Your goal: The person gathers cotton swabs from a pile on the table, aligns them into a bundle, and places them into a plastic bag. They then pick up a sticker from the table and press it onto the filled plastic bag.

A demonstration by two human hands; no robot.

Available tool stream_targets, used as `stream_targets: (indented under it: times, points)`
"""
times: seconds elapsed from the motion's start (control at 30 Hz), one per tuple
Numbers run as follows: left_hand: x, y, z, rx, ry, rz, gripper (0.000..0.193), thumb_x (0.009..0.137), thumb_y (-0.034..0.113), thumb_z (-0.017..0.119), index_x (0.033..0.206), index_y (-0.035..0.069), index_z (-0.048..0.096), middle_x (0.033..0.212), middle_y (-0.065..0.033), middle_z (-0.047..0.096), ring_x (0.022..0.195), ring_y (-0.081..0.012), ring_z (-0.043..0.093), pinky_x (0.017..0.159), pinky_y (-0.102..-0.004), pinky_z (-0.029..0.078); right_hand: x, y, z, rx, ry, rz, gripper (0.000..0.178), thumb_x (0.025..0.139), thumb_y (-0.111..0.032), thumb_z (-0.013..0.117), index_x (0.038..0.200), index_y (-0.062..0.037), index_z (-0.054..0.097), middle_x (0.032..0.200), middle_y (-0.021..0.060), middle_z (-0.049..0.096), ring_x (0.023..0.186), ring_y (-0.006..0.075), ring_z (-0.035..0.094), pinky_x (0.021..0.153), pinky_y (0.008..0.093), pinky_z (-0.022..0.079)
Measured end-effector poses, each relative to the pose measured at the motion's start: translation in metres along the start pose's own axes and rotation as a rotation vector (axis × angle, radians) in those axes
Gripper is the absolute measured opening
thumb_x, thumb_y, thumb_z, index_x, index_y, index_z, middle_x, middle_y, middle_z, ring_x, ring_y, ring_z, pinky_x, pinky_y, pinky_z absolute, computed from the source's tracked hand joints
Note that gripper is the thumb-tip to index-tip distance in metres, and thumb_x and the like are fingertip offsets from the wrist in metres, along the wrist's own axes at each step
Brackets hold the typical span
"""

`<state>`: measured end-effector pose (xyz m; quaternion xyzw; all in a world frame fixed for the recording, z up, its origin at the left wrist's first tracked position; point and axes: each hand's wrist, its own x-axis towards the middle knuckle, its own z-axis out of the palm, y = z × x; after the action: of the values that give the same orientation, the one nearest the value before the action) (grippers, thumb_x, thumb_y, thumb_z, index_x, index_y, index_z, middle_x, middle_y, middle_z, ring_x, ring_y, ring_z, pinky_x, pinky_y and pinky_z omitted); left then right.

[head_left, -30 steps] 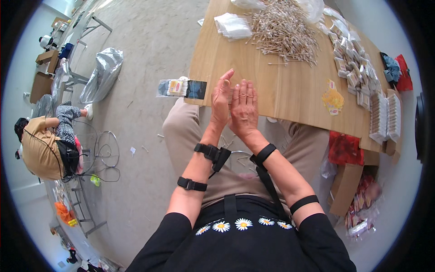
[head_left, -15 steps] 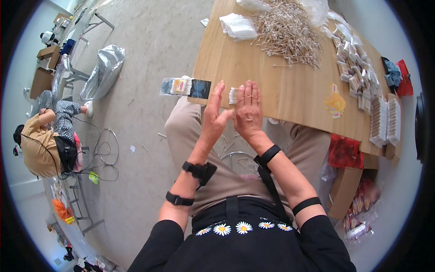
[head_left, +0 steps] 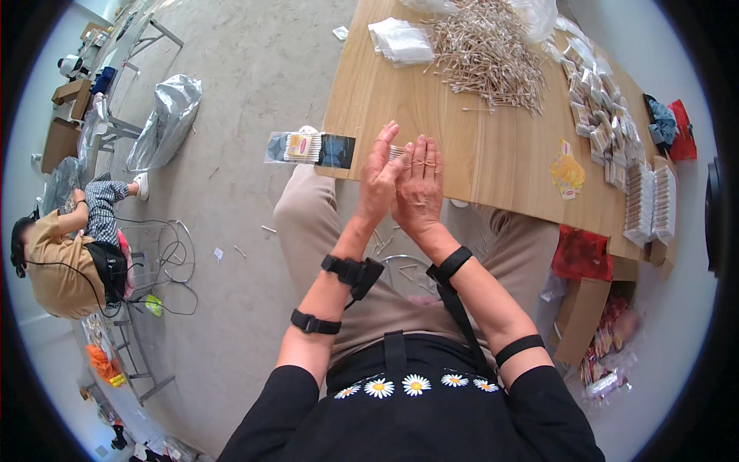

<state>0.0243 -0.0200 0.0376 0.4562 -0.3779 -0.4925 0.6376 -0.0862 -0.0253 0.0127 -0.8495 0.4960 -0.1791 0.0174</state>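
Observation:
At the near edge of the wooden table (head_left: 454, 165), a small row of cotton swabs (head_left: 395, 152) shows between my hands, mostly hidden by them. My left hand (head_left: 379, 175) is tilted on its side with fingers straight, up against the swabs from the left. Beside it, my right hand (head_left: 418, 181) lies flat, palm down, fingers straight and close together. The two hands touch or nearly touch at the thumbs. Left of them, a clear bag of swabs with a yellow card (head_left: 302, 145) sits on a dark pad (head_left: 336, 151) that juts past the table's left edge.
A big heap of loose swabs (head_left: 489, 58) and a stack of clear bags (head_left: 402, 42) lie farther back. Yellow cards (head_left: 567, 175) and many filled swab packs (head_left: 604, 115) are at right. Below stands an open carton (head_left: 583, 319). Another person (head_left: 69, 266) sits at far left.
My left hand has shifted right and turned more on edge, closing toward my right hand and covering more of the swabs. The right hand stays nearly in place.

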Motion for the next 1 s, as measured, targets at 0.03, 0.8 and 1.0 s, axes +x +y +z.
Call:
stream_targets:
  times: [0.03, 0.8, 1.0]
  points:
    - [-0.002, 0.005, -0.007, 0.319, -0.071, 0.125, 0.063, 0.093, 0.008, 0.056, 0.153, -0.001, 0.037, 0.159, -0.0162, 0.037, 0.151, -0.0276, 0.029, 0.123, -0.0393, 0.021, 0.0, 0.002, 0.001, -0.003, 0.0, 0.003, 0.079, 0.08, -0.014, 0.065, 0.148, 0.0109, 0.034, 0.159, 0.0329, 0.026, 0.151, 0.0452, 0.02, 0.125, 0.0517, 0.014]
    - [-0.017, -0.029, -0.006, 1.723, -0.072, 0.418, 0.072, 0.087, 0.015, 0.06, 0.154, 0.008, 0.036, 0.164, -0.0115, 0.029, 0.155, -0.0264, 0.02, 0.124, -0.0613, 0.007, -0.003, 0.013, -0.01, 0.008, -0.065, -0.07, 0.094, 0.074, -0.012, 0.072, 0.153, 0.0065, 0.027, 0.162, 0.027, 0.022, 0.154, 0.0388, 0.017, 0.125, 0.0491, 0.015]
    - [-0.037, 0.022, -0.014, 1.363, -0.112, 0.33, 0.082, 0.075, 0.016, 0.076, 0.148, 0.002, 0.042, 0.157, -0.0192, 0.037, 0.148, -0.0338, 0.031, 0.121, -0.0534, 0.022, -0.006, 0.021, -0.008, -0.056, -0.078, -0.077, 0.094, 0.072, -0.011, 0.073, 0.152, 0.0085, 0.028, 0.162, 0.0278, 0.023, 0.154, 0.0404, 0.018, 0.125, 0.0493, 0.015]
